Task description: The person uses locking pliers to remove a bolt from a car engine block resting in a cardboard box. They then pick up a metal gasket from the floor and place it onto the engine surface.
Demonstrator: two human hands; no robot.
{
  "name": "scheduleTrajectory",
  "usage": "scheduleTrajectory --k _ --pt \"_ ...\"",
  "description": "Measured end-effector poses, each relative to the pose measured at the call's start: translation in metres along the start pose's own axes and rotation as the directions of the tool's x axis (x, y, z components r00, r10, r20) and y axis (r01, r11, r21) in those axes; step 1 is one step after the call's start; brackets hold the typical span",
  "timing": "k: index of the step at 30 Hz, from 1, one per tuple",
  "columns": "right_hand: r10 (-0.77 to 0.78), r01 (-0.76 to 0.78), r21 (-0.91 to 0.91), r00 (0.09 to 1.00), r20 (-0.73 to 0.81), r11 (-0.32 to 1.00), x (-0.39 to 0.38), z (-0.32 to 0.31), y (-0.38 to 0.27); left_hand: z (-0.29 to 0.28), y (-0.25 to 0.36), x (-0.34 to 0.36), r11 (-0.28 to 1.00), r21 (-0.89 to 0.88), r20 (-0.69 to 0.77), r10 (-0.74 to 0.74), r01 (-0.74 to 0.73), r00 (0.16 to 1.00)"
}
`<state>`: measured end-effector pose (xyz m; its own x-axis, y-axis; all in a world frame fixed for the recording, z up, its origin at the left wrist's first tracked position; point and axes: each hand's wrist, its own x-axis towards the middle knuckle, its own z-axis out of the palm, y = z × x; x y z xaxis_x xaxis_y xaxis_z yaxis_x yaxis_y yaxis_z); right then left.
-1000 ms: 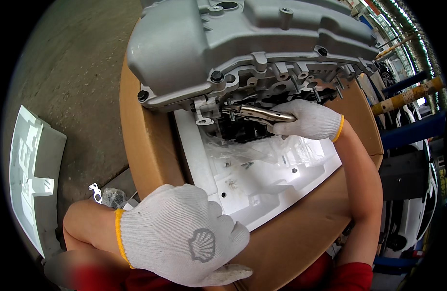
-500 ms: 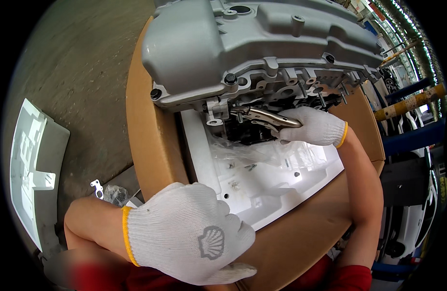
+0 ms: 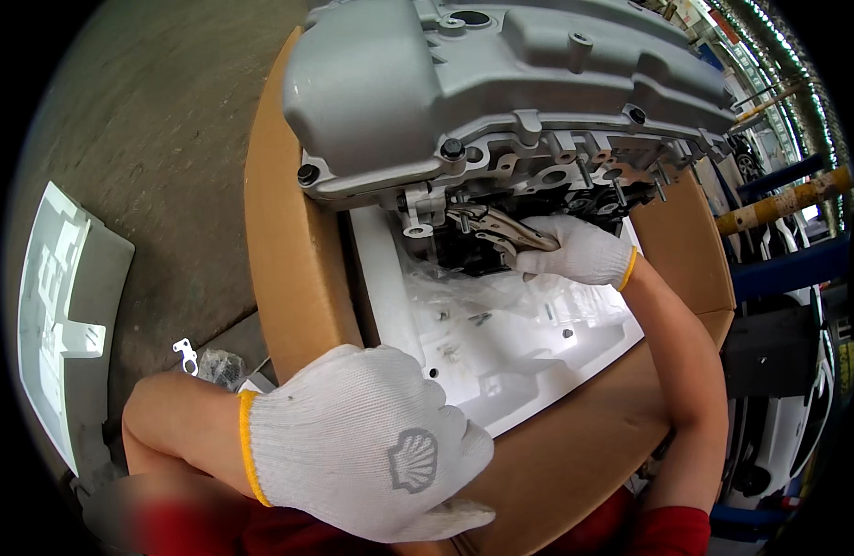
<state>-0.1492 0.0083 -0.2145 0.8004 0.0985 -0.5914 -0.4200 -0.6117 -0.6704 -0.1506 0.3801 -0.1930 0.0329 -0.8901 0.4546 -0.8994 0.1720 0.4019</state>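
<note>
My right hand, in a white knit glove, is closed around the handles of metal locking pliers. Their jaws reach up to a threaded stud on the underside of the engine, beside a small bracket. Above them spreads the grey valve cover of the engine, with black bolts along its edge. My left hand, gloved too, is low in front of me over the near side of the cardboard box. Its fingers curl down out of sight and its thumb lies straight; what they hold is hidden.
Inside the box, a white foam tray carries crumpled clear plastic. A white foam piece stands on the floor at left, with a flat metal gasket nearer the box. Blue and yellow lift parts are at right.
The pliers' handles and my right hand have shifted slightly left and down. The engine appears a little further right and lower in view. My left hand has barely moved.
</note>
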Motion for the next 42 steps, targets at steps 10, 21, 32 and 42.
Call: scheduleTrajectory --k 10,21,32,42 --pt "0.046 -0.049 -0.381 0.999 -0.017 0.923 -0.026 -0.028 -0.037 -0.027 0.006 0.016 0.999 0.007 0.216 -0.052 0.052 0.975" --pt "0.005 -0.004 -0.091 1.000 0.003 0.996 -0.006 -0.006 -0.005 -0.018 0.013 -0.001 0.987 0.015 0.319 -0.155 0.158 0.935" --pt "0.029 -0.023 -0.214 0.999 0.024 0.977 -0.017 -0.017 -0.023 0.006 0.000 -0.008 0.999 0.049 0.073 -0.022 0.018 0.997" --pt "-0.024 0.017 0.077 0.996 0.089 0.997 0.005 -0.003 0.018 -0.017 0.006 0.002 0.998 0.013 0.272 -0.067 0.066 0.960"
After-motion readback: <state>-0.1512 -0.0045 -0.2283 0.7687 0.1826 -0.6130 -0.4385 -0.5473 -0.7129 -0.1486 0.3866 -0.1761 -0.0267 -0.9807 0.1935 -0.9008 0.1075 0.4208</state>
